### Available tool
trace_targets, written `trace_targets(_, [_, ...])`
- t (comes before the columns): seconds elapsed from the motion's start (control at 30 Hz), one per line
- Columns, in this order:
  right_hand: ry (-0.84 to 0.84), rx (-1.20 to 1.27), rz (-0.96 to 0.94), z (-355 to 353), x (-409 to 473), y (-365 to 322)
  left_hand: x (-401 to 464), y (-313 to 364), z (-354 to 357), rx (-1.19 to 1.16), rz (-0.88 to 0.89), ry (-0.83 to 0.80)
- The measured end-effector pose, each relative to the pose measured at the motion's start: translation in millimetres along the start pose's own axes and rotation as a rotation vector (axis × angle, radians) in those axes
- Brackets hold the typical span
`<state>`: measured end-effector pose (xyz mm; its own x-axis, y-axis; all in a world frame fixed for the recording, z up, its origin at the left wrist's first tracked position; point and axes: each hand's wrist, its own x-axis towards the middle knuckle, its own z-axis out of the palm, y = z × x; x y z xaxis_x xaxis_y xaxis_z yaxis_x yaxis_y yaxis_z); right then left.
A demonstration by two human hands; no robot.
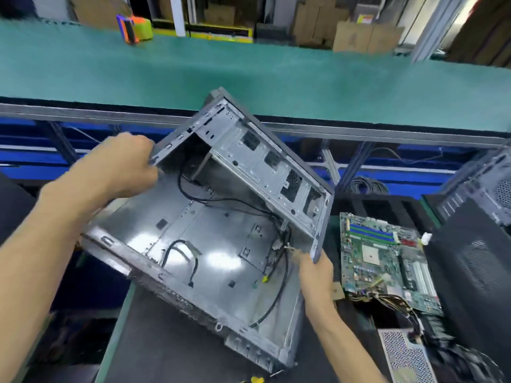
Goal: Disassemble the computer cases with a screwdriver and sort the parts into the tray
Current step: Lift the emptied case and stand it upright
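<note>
Left hand (124, 167) gripping tilted computer case (210, 239) at far-left edge, right hand (315, 272) gripping its right corner

Two hands: left (121, 164), right (315, 272). Two computer cases: open grey case (210, 244), black case (475, 261). One motherboard (384, 258). One power supply (406, 357). One tape dispenser (135, 29).

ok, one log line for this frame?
left hand: grips case rim | right hand: grips case corner | case: gutted, tilted | motherboard: out, beside case
</note>
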<state>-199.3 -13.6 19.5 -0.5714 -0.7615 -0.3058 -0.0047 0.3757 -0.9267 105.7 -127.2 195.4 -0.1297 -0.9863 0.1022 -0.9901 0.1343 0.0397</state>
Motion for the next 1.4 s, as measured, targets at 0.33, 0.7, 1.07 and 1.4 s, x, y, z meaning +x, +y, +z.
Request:
trace_targets(0.33, [-0.026,0.362,0.206,25,-47,35,-18,39,-54,0.249,0.211,0.148])
trace_targets(0.7, [-0.554,0.302,0.566,84,-20,35,-19,69,-75,0.253,0.655,0.454])
trace_targets(1.07, [-0.814,0.009,0.547,109,0,44,-8,50,-42,0.0,0.686,0.415])
trace_targets(1.4, [-0.777,-0.661,0.335,19,65,-5,-40,29,-25,-0.104,0.589,0.375])
